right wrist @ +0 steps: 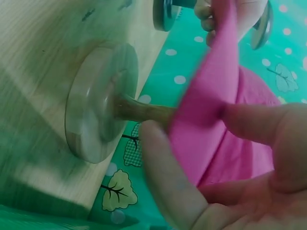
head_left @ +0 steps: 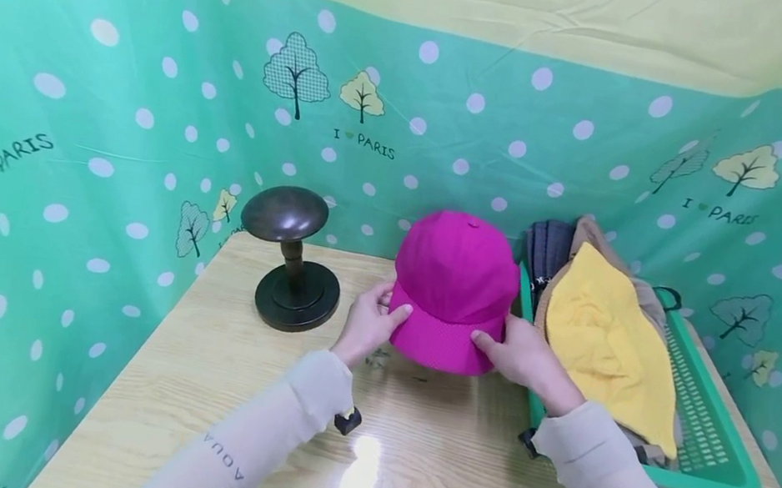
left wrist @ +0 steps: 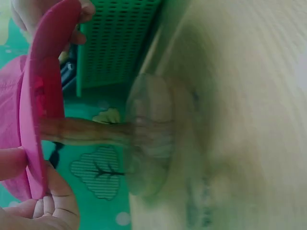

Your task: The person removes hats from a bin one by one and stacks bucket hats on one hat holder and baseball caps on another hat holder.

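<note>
A magenta baseball cap [head_left: 459,267] sits over a light wooden hat stand, its brim turned towards me. In the head view the cap hides the stand; the left wrist view shows the stem [left wrist: 91,132] running up under the cap, and the right wrist view shows the round base [right wrist: 103,105] on the table. My left hand [head_left: 370,323] pinches the left side of the brim, thumb above and fingers beneath. On the other side, my right hand [head_left: 525,353] pinches the brim between thumb and fingers.
A dark hat stand [head_left: 286,216] with a rounded top, bare, stands to the left on the wooden table [head_left: 183,415]. At the right is a green basket [head_left: 743,474] of hats, a yellow one [head_left: 607,344] on top. Behind hangs a patterned green curtain [head_left: 467,137].
</note>
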A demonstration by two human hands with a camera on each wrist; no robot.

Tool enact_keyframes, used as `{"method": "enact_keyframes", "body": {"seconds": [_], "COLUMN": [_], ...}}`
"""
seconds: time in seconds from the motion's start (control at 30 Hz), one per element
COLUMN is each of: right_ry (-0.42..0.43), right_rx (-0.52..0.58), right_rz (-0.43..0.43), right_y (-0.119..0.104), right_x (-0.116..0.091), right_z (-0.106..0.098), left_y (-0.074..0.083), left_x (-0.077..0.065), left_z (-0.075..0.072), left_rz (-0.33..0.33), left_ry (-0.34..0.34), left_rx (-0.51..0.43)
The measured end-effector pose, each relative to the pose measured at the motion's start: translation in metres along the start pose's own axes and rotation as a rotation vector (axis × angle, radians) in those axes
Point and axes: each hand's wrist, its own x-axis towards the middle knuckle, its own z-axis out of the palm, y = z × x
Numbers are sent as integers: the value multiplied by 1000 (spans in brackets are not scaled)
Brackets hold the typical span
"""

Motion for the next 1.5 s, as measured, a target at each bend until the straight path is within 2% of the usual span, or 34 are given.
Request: {"method": "enact_keyframes", "body": {"seconds": [0.13, 0.27, 0.4, 0.63, 0.87, 0.97, 1.1, 1.23, 1.5], "right_ry": [-57, -64, -65, -58, -64, -95, -97, -47, 35], "right_rx": [-37, -34, -24, -34, -15, 13, 12, -9, -21], "right_rz": [6, 5, 1, -15, -45, -16, -11, -71, -176], "right_y": [1, 2, 3, 4, 5, 4, 3, 2, -5], "right_x": [0, 0, -1, 1, -2, -5, -11, -19, -43], "right_z": [6, 11, 12, 12, 12, 12, 11, 10, -2], "left_y": [-11, -19, -25, -26, -26, -29, -32, -31, -19], "left_x": [-3, -5, -5, -6, -8, -8, -9, -13, -26], "left_z": [1, 4, 6, 6, 6, 5, 2, 0, 1], "left_rz": [-17, -57, -65, -55, -58, -59, -36, 6, 147], "left_ry": [-1, 1, 6, 13, -9, -5, 6, 0, -24], "left_rx": [30, 50, 83, 136, 104, 107, 141, 168, 219]}}
